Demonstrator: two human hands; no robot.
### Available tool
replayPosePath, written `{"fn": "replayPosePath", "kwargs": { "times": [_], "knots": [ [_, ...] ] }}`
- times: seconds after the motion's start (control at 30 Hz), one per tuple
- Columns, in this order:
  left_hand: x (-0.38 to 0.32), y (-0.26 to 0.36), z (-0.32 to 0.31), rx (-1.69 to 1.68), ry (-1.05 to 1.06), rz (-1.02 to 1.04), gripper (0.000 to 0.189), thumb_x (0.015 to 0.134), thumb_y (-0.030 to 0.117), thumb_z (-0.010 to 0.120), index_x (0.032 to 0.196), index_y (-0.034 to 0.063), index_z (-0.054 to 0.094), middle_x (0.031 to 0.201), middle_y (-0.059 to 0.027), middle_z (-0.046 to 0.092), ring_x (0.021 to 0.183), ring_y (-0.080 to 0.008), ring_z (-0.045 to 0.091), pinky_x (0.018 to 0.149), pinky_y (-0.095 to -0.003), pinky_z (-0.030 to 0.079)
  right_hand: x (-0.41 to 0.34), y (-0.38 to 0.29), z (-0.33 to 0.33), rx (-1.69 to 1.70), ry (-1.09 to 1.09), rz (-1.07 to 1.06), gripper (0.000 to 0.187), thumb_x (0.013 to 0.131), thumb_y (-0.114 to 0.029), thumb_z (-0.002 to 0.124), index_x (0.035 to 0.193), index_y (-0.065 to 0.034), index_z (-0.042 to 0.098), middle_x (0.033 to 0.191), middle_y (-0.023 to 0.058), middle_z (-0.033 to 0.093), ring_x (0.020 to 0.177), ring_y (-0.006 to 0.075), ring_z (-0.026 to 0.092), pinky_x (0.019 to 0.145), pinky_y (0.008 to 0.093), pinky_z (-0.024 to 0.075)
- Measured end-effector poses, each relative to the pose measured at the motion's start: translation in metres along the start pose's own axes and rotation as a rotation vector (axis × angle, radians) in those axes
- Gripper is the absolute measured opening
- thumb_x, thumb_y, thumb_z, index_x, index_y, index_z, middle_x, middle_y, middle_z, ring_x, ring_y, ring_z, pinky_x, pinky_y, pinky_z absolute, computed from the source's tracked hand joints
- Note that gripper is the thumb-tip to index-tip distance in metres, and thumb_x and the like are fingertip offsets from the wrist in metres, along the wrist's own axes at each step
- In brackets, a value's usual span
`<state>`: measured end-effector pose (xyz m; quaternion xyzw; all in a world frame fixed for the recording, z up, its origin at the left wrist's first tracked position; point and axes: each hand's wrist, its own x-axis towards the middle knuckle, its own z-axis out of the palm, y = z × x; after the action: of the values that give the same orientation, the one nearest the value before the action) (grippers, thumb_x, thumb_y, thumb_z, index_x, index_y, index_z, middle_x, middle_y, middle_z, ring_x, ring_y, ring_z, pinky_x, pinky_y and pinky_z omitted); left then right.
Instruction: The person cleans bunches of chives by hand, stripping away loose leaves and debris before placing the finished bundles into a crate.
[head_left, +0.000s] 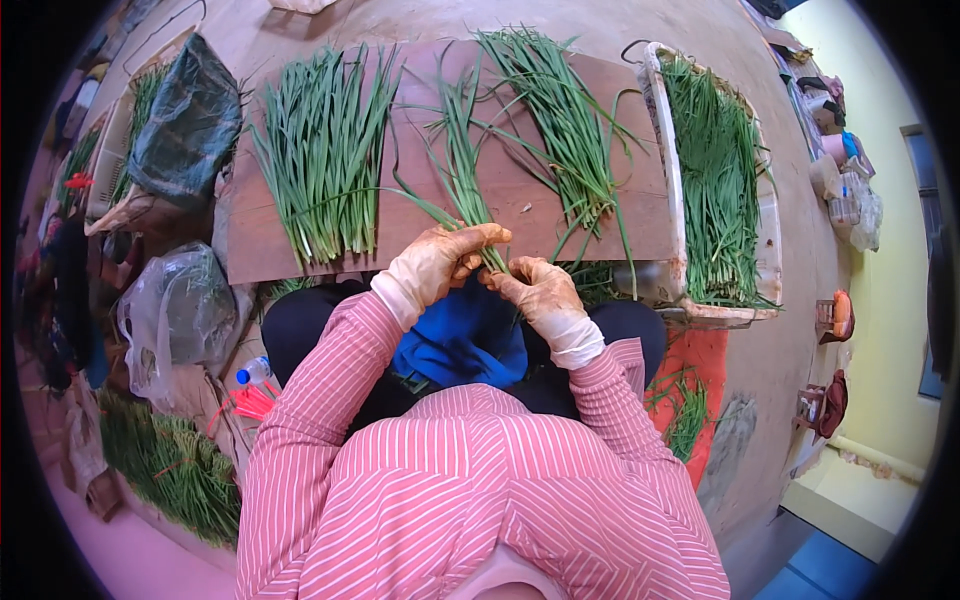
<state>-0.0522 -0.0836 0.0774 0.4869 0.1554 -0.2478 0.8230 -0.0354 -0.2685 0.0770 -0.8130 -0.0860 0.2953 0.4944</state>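
Observation:
My left hand (442, 262), in a stained, thin whitish glove, is closed around a small bunch of green garlic chives (466, 169) near its lower end. My right hand (540, 289), gloved the same way, pinches the cut ends of that bunch with thumb and fingers. The leaves point away from me over a reddish-brown board (420, 240). On the board's left part lies a wide, even pile of chives (322, 157). A looser, tangled pile (562, 127) lies on the right part, some of its blades hanging over the near edge.
A white plastic crate (679, 202) full of chives stands right of the board. At left are crates under a dark cloth (187, 120), a clear plastic bag (176, 307), a bottle (255, 370), red ties (253, 401) and bundled chives (172, 465). A red sheet (701, 375) lies at right.

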Motion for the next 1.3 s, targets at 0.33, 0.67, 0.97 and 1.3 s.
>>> {"fn": "replayPosePath", "kwargs": {
  "times": [0.33, 0.67, 0.97, 1.3],
  "knots": [
    [0.003, -0.007, -0.024, -0.055, 0.082, 0.002, 0.030, 0.089, 0.032, 0.057, 0.101, 0.0049, 0.065, 0.056, 0.0062, 0.041, 0.046, -0.0041, 0.032, 0.042, -0.0199, 0.023, -0.005, 0.020, 0.003, -0.028, 0.136, 0.159, 0.022, 0.080, -0.026, 0.067, 0.076, -0.0045, 0.070, 0.079, 0.0073, 0.067, 0.072, 0.0179, 0.062, 0.069, 0.0297, 0.0468],
    [-0.024, -0.008, -0.053, -0.448, -0.056, 0.018, 0.025, 0.093, 0.024, 0.052, 0.100, 0.0004, 0.055, 0.083, -0.0026, 0.056, 0.075, -0.0145, 0.055, 0.065, -0.0250, 0.045, 0.011, 0.003, 0.013, -0.677, 0.418, -0.426, 0.025, 0.080, -0.031, 0.067, 0.090, -0.0083, 0.066, 0.083, 0.0107, 0.064, 0.081, 0.0283, 0.062, 0.073, 0.0370, 0.0488],
    [-0.035, 0.010, -0.048, -0.713, 0.041, 0.359, 0.033, 0.092, 0.018, 0.054, 0.120, 0.0005, 0.053, 0.054, 0.0075, 0.023, 0.042, -0.0032, 0.021, 0.036, -0.0195, 0.017, 0.053, 0.009, 0.014, -0.840, 0.131, -0.137, 0.037, 0.074, -0.041, 0.070, 0.087, -0.0067, 0.063, 0.087, 0.0129, 0.064, 0.080, 0.0267, 0.064, 0.070, 0.0378, 0.0491],
    [-0.008, -0.017, -0.018, -0.365, -0.094, -0.052, 0.045, 0.093, 0.037, 0.053, 0.124, 0.0043, 0.052, 0.052, 0.0100, 0.029, 0.042, -0.0023, 0.026, 0.039, -0.0195, 0.020, 0.001, -0.023, 0.025, 0.281, -0.204, 0.188, 0.031, 0.084, -0.030, 0.068, 0.091, -0.0004, 0.061, 0.072, 0.0016, 0.060, 0.060, 0.0072, 0.051, 0.058, 0.0205, 0.0418]
  ]
}}
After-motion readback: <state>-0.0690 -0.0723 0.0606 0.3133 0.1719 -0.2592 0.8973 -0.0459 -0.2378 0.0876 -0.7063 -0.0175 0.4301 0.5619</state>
